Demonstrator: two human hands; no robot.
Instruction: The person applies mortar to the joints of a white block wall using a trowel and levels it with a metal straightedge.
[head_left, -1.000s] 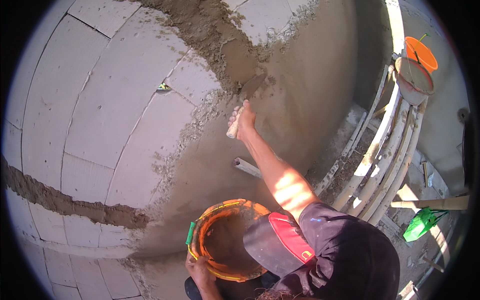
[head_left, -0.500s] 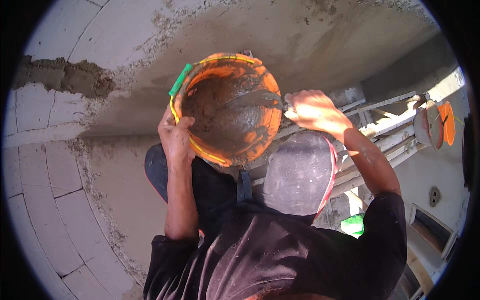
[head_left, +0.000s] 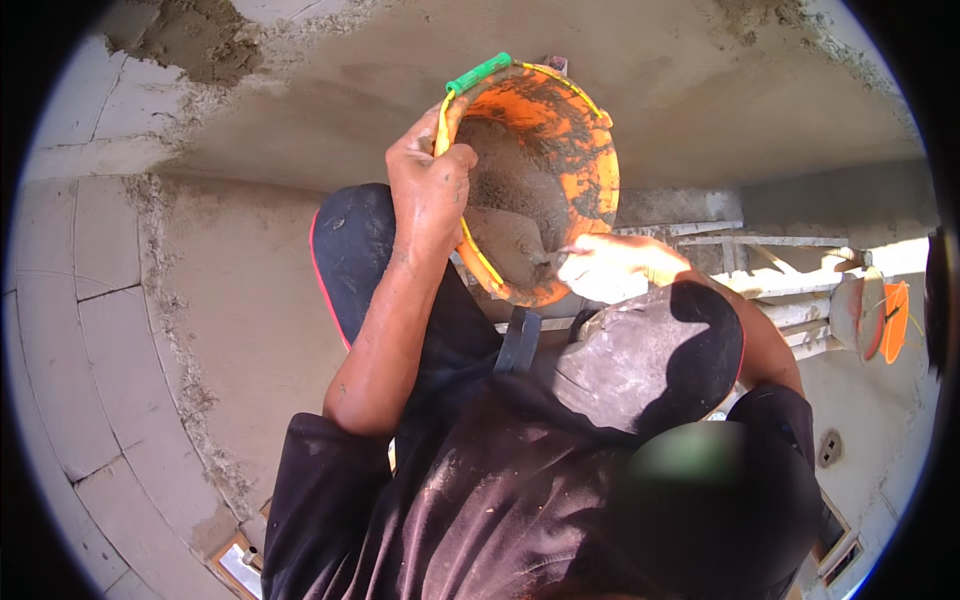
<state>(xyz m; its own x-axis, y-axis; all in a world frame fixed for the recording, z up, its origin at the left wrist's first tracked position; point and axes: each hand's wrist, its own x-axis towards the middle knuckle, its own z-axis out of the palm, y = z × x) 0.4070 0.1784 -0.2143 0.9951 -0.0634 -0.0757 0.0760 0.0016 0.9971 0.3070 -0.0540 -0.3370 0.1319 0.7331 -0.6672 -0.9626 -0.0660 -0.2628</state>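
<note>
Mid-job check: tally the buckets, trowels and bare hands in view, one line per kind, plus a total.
Buckets: 3 (gripped orange bucket; at the right, grey-red bucket and far orange bucket)
Trowels: 1 (mortar-coated trowel)
Hands: 2 (left hand, right hand)
Total: 6
</note>
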